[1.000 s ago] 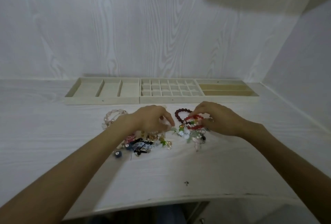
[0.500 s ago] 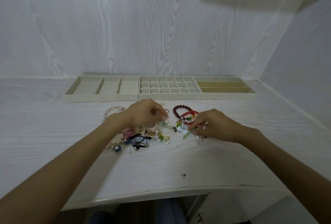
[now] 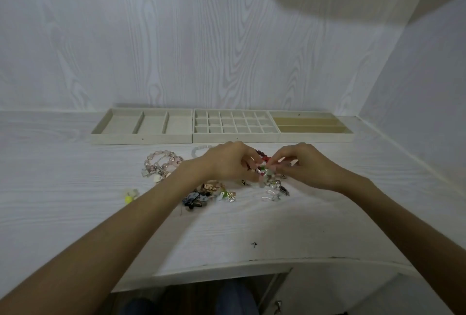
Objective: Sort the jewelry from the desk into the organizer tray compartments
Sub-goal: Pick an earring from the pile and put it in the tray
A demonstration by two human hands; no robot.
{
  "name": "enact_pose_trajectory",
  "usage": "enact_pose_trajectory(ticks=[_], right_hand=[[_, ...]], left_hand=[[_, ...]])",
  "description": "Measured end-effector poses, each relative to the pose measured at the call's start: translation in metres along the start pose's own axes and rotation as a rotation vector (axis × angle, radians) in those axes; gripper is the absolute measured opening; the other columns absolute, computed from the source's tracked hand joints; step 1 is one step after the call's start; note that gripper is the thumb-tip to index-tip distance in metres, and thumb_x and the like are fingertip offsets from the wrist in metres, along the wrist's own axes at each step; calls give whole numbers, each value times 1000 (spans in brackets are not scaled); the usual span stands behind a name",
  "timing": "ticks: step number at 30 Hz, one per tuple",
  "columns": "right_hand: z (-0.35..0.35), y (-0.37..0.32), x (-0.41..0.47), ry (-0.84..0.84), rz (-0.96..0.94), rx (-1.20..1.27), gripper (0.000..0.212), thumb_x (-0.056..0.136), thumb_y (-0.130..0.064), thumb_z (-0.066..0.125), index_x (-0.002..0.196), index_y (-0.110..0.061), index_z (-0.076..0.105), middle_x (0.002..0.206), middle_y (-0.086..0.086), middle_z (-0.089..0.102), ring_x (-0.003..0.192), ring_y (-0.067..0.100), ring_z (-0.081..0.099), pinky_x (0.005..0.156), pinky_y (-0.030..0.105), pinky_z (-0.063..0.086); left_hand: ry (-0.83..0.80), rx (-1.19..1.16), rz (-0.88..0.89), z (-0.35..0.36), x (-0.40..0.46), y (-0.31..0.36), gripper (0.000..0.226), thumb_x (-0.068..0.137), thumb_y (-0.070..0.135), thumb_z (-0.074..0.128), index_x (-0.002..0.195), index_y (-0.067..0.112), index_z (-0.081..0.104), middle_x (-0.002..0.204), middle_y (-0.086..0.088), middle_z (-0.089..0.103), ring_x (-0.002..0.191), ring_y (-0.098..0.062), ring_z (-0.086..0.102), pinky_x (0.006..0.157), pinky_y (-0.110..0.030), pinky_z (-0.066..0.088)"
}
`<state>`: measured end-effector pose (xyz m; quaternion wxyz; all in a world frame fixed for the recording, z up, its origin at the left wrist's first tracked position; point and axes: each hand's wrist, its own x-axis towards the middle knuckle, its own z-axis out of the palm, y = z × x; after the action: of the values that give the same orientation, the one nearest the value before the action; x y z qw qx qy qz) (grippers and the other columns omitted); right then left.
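Note:
A heap of mixed jewelry (image 3: 214, 192) lies on the white desk in front of the organizer tray (image 3: 227, 138). My left hand (image 3: 227, 163) and my right hand (image 3: 302, 166) meet over the heap's right part, both pinching a small tangle of green, white and red beaded pieces (image 3: 264, 168) between their fingertips. A dark red bead bracelet (image 3: 262, 154) peeks out behind my fingers. Pink bead bracelets (image 3: 162, 163) lie to the left. The tray has three wide compartments on the left, a grid of small cells in the middle and two long slots on the right.
A small yellow-and-white piece (image 3: 131, 195) lies alone to the left of the heap. A white bracelet (image 3: 200, 149) shows behind my left hand. A wall rises behind the tray and another at the right. The desk's curved front edge (image 3: 252, 263) is near me.
Both hands have come together and risen slightly toward the tray, now pinching the beaded tangle between them. The right hand moved up and left from the desk surface.

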<state>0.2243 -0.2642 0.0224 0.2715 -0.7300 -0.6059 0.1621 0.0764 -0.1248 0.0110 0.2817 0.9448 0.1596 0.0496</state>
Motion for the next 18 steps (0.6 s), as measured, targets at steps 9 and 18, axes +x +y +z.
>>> enact_pose_trajectory(ticks=[9, 18], right_hand=[[-6, -35, -4, 28, 145, 464, 14, 88, -20, 63, 100, -15, 70, 81, 5, 72, 74, 11, 67, 78, 26, 56], [5, -76, 5, 145, 162, 594, 25, 76, -20, 77, 95, -8, 65, 73, 7, 72, 58, 7, 66, 64, 17, 56]], left_hand=[[130, -299, -19, -17, -29, 9, 16, 87, 19, 66, 100, 11, 72, 97, -4, 73, 89, -9, 68, 82, -20, 53], [128, -538, -197, -42, -65, 19, 28, 97, 15, 49, 121, 18, 62, 108, 2, 70, 101, -13, 66, 87, -29, 52]])
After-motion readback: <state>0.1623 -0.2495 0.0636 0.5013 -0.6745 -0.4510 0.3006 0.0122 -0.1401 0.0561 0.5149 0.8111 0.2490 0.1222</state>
